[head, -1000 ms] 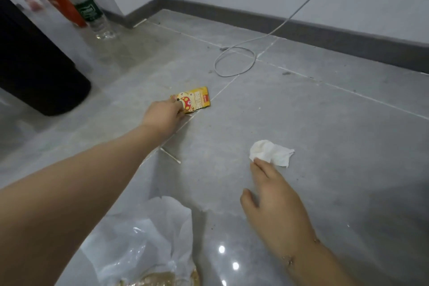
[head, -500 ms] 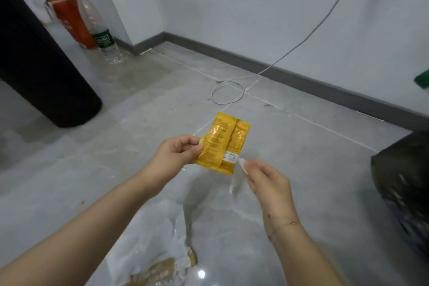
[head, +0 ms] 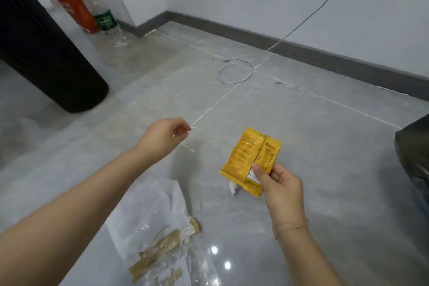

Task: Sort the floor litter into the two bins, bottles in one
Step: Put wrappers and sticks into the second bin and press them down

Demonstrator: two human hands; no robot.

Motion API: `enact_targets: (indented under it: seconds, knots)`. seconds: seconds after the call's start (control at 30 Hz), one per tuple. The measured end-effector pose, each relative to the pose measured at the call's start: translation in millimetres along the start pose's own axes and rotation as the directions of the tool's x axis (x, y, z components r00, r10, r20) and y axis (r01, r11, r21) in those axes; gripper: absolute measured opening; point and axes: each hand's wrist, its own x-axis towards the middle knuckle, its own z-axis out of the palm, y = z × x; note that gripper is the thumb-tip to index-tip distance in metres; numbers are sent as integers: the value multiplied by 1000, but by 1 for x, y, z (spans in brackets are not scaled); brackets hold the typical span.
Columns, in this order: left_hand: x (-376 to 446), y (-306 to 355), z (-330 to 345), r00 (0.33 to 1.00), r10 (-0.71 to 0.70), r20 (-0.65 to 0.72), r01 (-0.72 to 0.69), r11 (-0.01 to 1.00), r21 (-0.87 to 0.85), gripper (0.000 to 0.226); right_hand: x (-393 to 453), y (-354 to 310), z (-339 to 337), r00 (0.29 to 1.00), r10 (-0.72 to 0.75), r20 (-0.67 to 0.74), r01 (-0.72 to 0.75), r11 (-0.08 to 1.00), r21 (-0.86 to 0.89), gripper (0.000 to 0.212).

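My right hand (head: pixel 281 183) pinches a yellow snack packet (head: pixel 250 158) with the thumb on its lower edge. A crumpled white tissue (head: pixel 232 187) peeks out beneath the packet in the same hand. My left hand (head: pixel 162 137) hovers over the floor with loosely curled fingers and nothing in it. A thin white stick (head: pixel 188 147) lies on the tile just below its fingertips. A clear plastic bottle (head: pixel 102 14) with a green label leans against the far wall beside a red packet (head: pixel 72 7). A clear plastic bag (head: pixel 157 227) with brown print lies near me.
A tall black bin (head: pixel 46 65) stands at the left. A second dark bin with a liner (head: pixel 415 158) sits at the right edge. A grey cable (head: pixel 236 72) hangs from the wall and loops on the floor ahead.
The yellow packet passed from my left hand to my right, which also keeps the tissue. My left hand let go and moved left, down toward the white stick.
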Motion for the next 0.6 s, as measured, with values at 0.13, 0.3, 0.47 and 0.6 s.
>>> enact_targets:
  seconds: [0.13, 0.3, 0.47, 0.6]
  knots:
    - [30, -38, 16, 949, 145, 280, -215, 947, 240, 21, 11, 3, 4, 999, 27, 22, -28, 999, 21, 14]
    - [46, -58, 34, 940, 209, 271, -294, 897, 329, 18, 21, 10, 1, 996, 90, -3, -91, 996, -9, 18]
    - [44, -66, 39, 936, 232, 264, -325, 859, 396, 11, 22, 10, 3, 973, 228, 30, -230, 968, 105, 12]
    - [41, -68, 44, 951, 241, 193, -305, 834, 461, 11, 24, 10, -2, 958, 285, -30, -274, 943, 187, 12]
